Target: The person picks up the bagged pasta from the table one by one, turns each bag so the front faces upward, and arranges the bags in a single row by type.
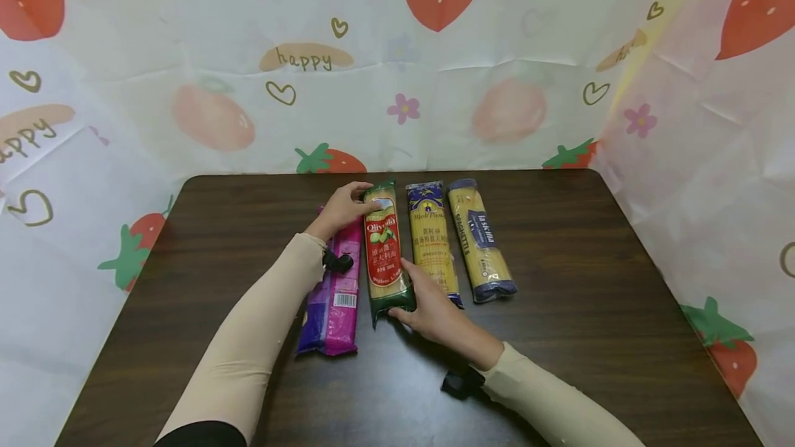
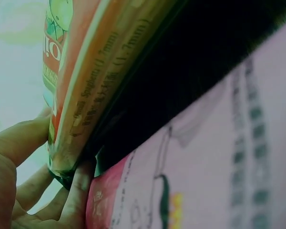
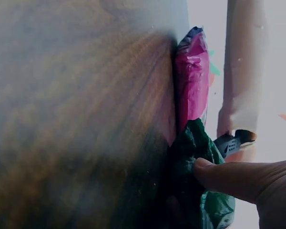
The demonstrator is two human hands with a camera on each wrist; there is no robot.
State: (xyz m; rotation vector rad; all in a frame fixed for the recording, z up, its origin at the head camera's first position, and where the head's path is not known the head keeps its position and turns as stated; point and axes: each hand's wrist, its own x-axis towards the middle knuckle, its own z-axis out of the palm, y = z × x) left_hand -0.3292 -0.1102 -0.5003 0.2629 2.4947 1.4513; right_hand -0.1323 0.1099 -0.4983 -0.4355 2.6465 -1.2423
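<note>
Green-ended spaghetti packet (image 1: 385, 252), long axis near-to-far, top end farthest

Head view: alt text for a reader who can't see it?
A left hand holds the far end and a right hand the near end of a green Olivoilà packet at a dark table. A pink packet lies to its left, a yellow packet and La Sicilia packet to its right.

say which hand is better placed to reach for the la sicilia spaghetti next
Probably the right hand, once free: it holds the near end of the Olivoila spaghetti, closer to the La Sicilia spaghetti. The left hand holds the far end, farther away.
</note>
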